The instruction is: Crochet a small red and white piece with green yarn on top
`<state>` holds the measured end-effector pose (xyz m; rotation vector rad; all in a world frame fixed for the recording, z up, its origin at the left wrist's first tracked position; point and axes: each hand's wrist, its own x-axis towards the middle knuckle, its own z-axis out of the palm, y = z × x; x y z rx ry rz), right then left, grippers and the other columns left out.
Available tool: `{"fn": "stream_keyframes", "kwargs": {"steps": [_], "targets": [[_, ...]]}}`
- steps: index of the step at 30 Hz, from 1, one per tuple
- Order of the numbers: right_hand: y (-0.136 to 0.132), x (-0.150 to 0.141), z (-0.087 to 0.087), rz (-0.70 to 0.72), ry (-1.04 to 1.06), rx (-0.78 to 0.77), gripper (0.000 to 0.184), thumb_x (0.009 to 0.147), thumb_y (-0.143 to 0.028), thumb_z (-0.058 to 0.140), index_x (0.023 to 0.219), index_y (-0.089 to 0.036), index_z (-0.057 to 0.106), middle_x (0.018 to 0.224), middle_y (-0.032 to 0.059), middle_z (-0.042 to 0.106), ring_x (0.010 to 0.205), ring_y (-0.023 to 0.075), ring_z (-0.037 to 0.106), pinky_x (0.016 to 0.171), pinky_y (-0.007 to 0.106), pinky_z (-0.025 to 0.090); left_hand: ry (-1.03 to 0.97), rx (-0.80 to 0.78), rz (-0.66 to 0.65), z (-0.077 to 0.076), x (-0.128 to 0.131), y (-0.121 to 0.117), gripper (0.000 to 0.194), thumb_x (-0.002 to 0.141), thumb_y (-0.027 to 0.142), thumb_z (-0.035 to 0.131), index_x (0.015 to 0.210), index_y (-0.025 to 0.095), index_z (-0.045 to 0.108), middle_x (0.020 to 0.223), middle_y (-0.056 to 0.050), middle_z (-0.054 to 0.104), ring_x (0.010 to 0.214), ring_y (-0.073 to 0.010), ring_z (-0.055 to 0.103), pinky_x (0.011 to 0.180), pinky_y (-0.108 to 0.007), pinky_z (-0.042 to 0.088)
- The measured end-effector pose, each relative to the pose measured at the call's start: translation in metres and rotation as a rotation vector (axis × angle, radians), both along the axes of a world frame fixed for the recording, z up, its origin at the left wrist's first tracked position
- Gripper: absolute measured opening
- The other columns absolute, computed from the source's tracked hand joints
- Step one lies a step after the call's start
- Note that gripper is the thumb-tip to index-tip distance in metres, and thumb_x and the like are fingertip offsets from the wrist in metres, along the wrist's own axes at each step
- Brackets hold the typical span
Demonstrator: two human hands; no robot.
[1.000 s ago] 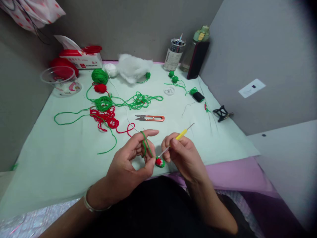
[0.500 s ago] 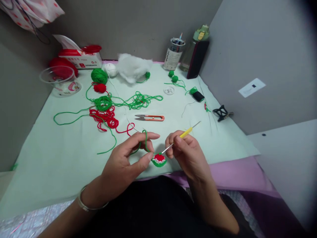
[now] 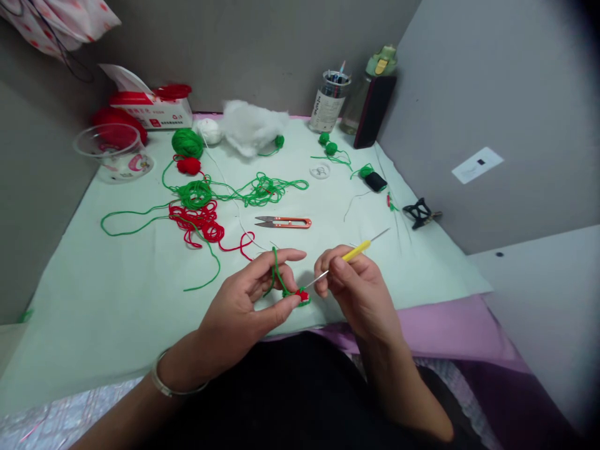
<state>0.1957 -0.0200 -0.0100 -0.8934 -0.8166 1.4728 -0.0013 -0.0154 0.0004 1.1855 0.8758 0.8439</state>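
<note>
My left hand [image 3: 250,297] pinches a small crocheted piece [image 3: 303,296], red with a white and green edge, between thumb and fingers; the thumb hides part of it. Green yarn [image 3: 276,265] loops over the raised index finger and runs down to the piece. In my right hand [image 3: 354,284] is a crochet hook [image 3: 357,250] with a yellow handle, gripped like a pen. Its metal tip reaches the top edge of the piece; whether it is inside a stitch I cannot tell. Thread snips [image 3: 284,222] with orange handles lie just beyond my hands.
Tangled green yarn [image 3: 262,189] and red yarn [image 3: 199,225] spread over the left and middle. Behind them are a green yarn ball [image 3: 187,143], white stuffing [image 3: 253,128] and a tissue box [image 3: 164,114]. A pen jar [image 3: 327,106] and a black stand [image 3: 419,214] are on the right.
My left thumb has moved right, over the crocheted piece, which has tilted and shows less of its face. The hook has shifted slightly to the right with my right hand.
</note>
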Motion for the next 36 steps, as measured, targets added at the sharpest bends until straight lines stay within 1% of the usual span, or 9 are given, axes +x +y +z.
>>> {"fn": "stream_keyframes", "kwargs": {"steps": [8, 11, 14, 17, 21, 23, 26, 31, 36], "targets": [[-0.004, 0.001, -0.003, -0.096, -0.118, 0.106, 0.020, 0.092, -0.035, 0.082, 0.078, -0.021, 0.079, 0.078, -0.0007, 0.073, 0.062, 0.0084, 0.066, 0.062, 0.020, 0.055, 0.027, 0.045, 0.042, 0.001, 0.001, -0.003, 0.044, 0.087, 0.010, 0.076, 0.127, 0.028, 0.073, 0.088, 0.004, 0.064, 0.086, -0.0083, 0.066, 0.087, -0.017, 0.053], [-0.006, 0.000, -0.003, -0.137, -0.133, 0.147, 0.016, 0.094, -0.032, 0.080, 0.081, -0.021, 0.079, 0.078, -0.0009, 0.073, 0.063, 0.0085, 0.066, 0.062, 0.021, 0.054, 0.019, 0.042, 0.045, -0.001, 0.001, -0.003, 0.043, 0.086, 0.010, 0.077, 0.126, 0.026, 0.074, 0.088, 0.003, 0.065, 0.086, -0.0095, 0.066, 0.087, -0.018, 0.054], [-0.006, -0.001, -0.002, -0.193, -0.141, 0.214, 0.013, 0.095, -0.028, 0.078, 0.084, -0.021, 0.079, 0.079, -0.0005, 0.073, 0.064, 0.0095, 0.066, 0.062, 0.022, 0.054, -0.049, 0.022, 0.094, -0.002, 0.004, -0.003, 0.041, 0.084, 0.010, 0.079, 0.122, 0.022, 0.074, 0.085, 0.002, 0.065, 0.087, -0.0121, 0.067, 0.089, -0.022, 0.056], [-0.006, -0.003, -0.001, -0.205, -0.149, 0.285, 0.012, 0.097, -0.027, 0.076, 0.087, -0.022, 0.079, 0.079, -0.0002, 0.072, 0.064, 0.0105, 0.066, 0.061, 0.024, 0.053, -0.121, -0.014, 0.115, -0.003, 0.006, 0.000, 0.047, 0.083, 0.012, 0.082, 0.127, 0.020, 0.070, 0.085, 0.002, 0.066, 0.087, -0.0133, 0.067, 0.089, -0.025, 0.058], [-0.005, -0.006, -0.003, -0.186, -0.157, 0.332, 0.012, 0.098, -0.031, 0.075, 0.090, -0.023, 0.080, 0.080, -0.0006, 0.071, 0.065, 0.0111, 0.065, 0.061, 0.025, 0.053, -0.191, -0.064, 0.083, -0.004, 0.005, 0.003, 0.054, 0.085, 0.017, 0.083, 0.136, 0.020, 0.066, 0.096, -0.001, 0.068, 0.091, -0.0141, 0.067, 0.087, -0.026, 0.057], [-0.005, -0.007, -0.004, -0.192, -0.178, 0.337, 0.011, 0.098, -0.032, 0.075, 0.091, -0.024, 0.080, 0.077, -0.0017, 0.069, 0.066, 0.0108, 0.064, 0.062, 0.024, 0.053, -0.199, -0.099, 0.053, -0.005, 0.005, 0.004, 0.055, 0.086, 0.019, 0.083, 0.139, 0.021, 0.066, 0.100, -0.002, 0.069, 0.093, -0.0144, 0.067, 0.088, -0.026, 0.056], [-0.006, -0.009, -0.006, -0.184, -0.210, 0.328, 0.009, 0.098, -0.032, 0.075, 0.093, -0.026, 0.079, 0.076, -0.0026, 0.069, 0.066, 0.0104, 0.065, 0.063, 0.024, 0.053, -0.206, -0.141, 0.031, -0.006, 0.005, 0.006, 0.055, 0.087, 0.021, 0.083, 0.140, 0.023, 0.067, 0.097, -0.001, 0.068, 0.093, -0.0140, 0.066, 0.089, -0.026, 0.055], [-0.009, -0.012, -0.006, -0.136, -0.216, 0.278, 0.006, 0.098, -0.032, 0.075, 0.100, -0.028, 0.080, 0.083, -0.0018, 0.073, 0.072, 0.0111, 0.068, 0.068, 0.024, 0.056, -0.248, -0.162, 0.082, -0.008, 0.006, 0.008, 0.052, 0.085, 0.023, 0.087, 0.136, 0.024, 0.073, 0.096, -0.001, 0.069, 0.093, -0.0149, 0.066, 0.090, -0.029, 0.055], [-0.012, -0.015, -0.005, -0.109, -0.220, 0.253, 0.010, 0.099, -0.031, 0.074, 0.107, -0.029, 0.079, 0.091, -0.0001, 0.076, 0.079, 0.0129, 0.070, 0.074, 0.026, 0.058, -0.304, -0.183, 0.126, -0.009, 0.005, 0.011, 0.050, 0.083, 0.024, 0.090, 0.131, 0.028, 0.077, 0.095, 0.001, 0.068, 0.094, -0.0134, 0.065, 0.093, -0.027, 0.054]]}}
